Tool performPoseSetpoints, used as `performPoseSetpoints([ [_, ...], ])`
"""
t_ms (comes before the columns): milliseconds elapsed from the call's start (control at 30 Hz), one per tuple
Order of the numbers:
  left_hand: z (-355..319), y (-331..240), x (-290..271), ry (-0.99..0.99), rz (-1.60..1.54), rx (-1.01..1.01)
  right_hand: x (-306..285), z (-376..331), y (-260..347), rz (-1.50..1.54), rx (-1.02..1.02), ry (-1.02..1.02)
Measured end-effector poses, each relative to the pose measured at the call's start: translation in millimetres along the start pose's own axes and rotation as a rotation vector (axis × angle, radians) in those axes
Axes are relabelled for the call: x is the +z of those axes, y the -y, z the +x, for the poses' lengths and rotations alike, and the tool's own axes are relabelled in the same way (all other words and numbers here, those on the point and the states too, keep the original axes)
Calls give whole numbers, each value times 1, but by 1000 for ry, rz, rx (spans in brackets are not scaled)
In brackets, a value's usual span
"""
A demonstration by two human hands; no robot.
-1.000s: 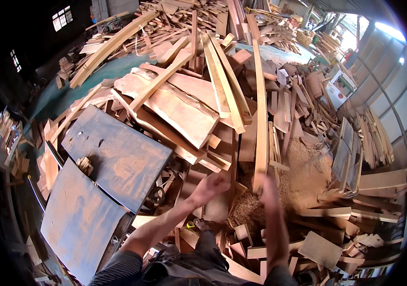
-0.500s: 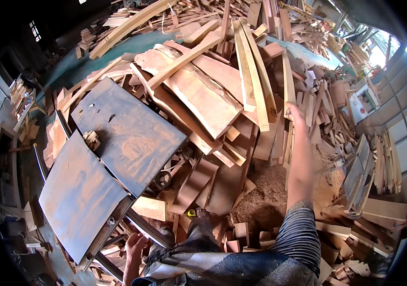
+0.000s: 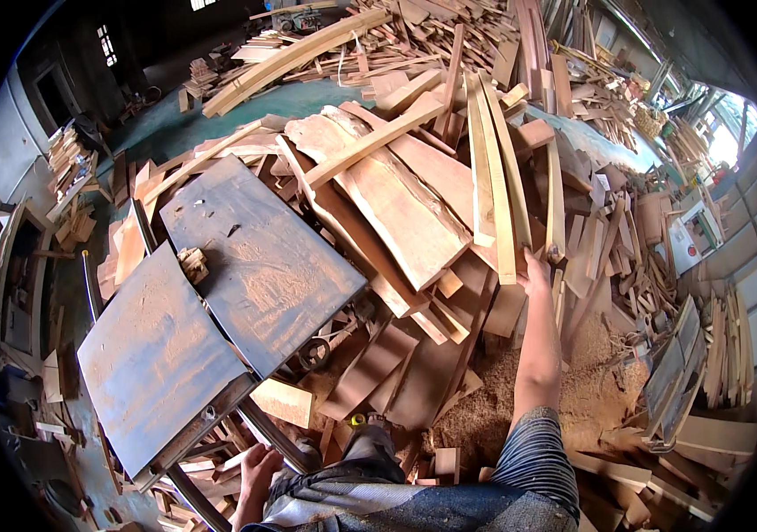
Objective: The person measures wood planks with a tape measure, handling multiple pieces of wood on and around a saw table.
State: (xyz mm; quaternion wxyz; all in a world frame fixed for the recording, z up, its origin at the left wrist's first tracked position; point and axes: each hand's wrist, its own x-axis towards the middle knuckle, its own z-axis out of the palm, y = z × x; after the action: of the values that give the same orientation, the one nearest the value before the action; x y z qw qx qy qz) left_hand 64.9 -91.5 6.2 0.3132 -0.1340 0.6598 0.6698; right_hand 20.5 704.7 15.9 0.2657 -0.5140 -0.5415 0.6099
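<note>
My right hand reaches forward at the near end of several long, pale wood strips, its fingers apart beside one strip's tip. Contact between hand and strip is too small to be sure of. A shorter pale strip stands just right of these fingers. Low on the left, my left hand hangs beside a dark metal rail, fingers loosely bent, with nothing seen in them. Left of centre is a machine table of two grey metal plates, dusted with sawdust. Wide rough-edged boards lie piled beyond it.
Sawdust covers the floor ahead of me. Offcuts lie round my feet, near a small yellow object. A large heap of scrap wood fills the back. At right, a grey panel leans near upright slats.
My right hand has moved from the shorter strip leftward and nearer, to the ends of the long strips, and its fingers have opened. The view has shifted slightly. My left hand stays beside the rail.
</note>
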Motion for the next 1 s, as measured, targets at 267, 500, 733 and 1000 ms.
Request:
performPoseSetpoints([
  [267, 62, -68, 78, 281, 326, 171, -13, -212, 77, 222, 52, 176],
  [500, 96, -174, 249, 904, 17, -116, 23, -480, -24, 48, 130, 656],
  [733, 160, -137, 218, 600, 724, 413, 117, -572, -145, -48, 146, 1044],
  [1000, 115, -159, 45, 587, 836, 227, 134, -480, -160, -135, 215, 792],
])
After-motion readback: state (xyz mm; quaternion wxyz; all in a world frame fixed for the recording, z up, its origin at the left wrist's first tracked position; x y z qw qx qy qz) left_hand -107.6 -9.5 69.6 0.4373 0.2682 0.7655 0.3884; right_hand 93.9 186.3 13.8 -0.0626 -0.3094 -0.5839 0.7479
